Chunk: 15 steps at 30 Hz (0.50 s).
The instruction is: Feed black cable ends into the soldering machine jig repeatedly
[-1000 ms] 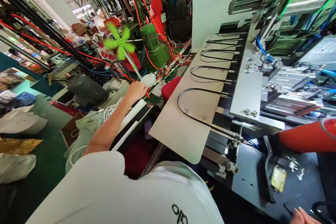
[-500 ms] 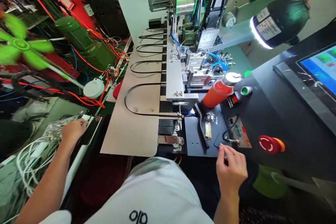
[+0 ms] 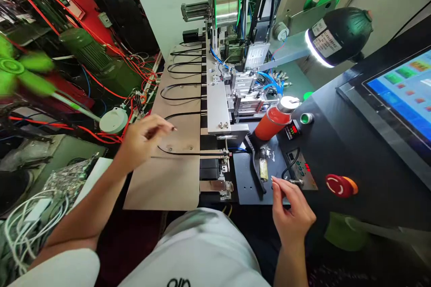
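My left hand (image 3: 143, 139) is raised over the beige plate (image 3: 161, 188), next to the black cable loops (image 3: 180, 153). Its thumb and fingers are pinched, and a tiny dark spot shows at the tips, too small to name. My right hand (image 3: 293, 208) is above the front edge of the dark metal shelf (image 3: 245, 170). Thumb and forefinger meet there in a pinch; whatever is between them, if anything, cannot be made out. Just beyond these fingers lie a small yellowish cylinder (image 3: 263, 169) and a black curved strip (image 3: 255, 166).
An orange bottle (image 3: 272, 123) stands behind the shelf. To the right are a red emergency stop button (image 3: 340, 185) and a touchscreen (image 3: 407, 94). A wire spool (image 3: 227, 11) sits atop the machine. On the left, a green fan (image 3: 20, 67) spins near a bundle of white cable (image 3: 16, 237).
My left hand has moved right and up, from the pile of small metal parts to over the beige plate. My right hand stays near the shelf's edge, still pinched. The view has shifted slightly.
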{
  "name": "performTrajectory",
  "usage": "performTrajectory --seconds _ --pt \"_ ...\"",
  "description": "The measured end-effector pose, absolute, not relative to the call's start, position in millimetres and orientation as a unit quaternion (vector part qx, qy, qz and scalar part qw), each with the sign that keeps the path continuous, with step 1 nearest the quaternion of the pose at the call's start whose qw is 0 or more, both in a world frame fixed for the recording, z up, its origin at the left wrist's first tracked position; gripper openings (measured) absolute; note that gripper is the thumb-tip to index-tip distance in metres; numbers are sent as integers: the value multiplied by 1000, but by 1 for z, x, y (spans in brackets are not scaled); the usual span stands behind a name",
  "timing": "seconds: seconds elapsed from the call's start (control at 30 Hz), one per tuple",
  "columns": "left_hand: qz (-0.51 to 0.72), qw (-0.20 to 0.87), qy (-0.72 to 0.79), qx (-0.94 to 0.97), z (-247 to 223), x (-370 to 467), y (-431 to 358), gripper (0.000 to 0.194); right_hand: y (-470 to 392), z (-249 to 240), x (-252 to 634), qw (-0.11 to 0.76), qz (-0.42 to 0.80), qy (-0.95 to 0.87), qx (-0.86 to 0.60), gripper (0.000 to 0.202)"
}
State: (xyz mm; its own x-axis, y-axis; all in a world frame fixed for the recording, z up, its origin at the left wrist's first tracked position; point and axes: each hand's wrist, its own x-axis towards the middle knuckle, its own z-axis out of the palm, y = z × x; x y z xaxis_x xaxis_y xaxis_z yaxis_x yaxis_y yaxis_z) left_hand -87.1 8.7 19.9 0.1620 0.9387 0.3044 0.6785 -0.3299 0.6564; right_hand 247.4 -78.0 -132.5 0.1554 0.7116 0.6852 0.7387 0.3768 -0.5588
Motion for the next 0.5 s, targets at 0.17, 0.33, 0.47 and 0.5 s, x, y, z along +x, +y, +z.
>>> performTrajectory --seconds 0.17,0.33,0.47,0.5 --pt "274 229 473 805 22 -39 -1 22 -85 -122 249 540 19 -637 -550 18" --pt "230 290 437 820 9 -22 -8 17 -93 -119 245 568 185 -562 -572 13" --pt "218 286 411 838 -2 -8 -9 15 -83 -99 219 528 356 -575 -514 13" --pt "217 282 404 843 -4 -5 -9 15 -78 -92 210 517 388 -581 -496 12"
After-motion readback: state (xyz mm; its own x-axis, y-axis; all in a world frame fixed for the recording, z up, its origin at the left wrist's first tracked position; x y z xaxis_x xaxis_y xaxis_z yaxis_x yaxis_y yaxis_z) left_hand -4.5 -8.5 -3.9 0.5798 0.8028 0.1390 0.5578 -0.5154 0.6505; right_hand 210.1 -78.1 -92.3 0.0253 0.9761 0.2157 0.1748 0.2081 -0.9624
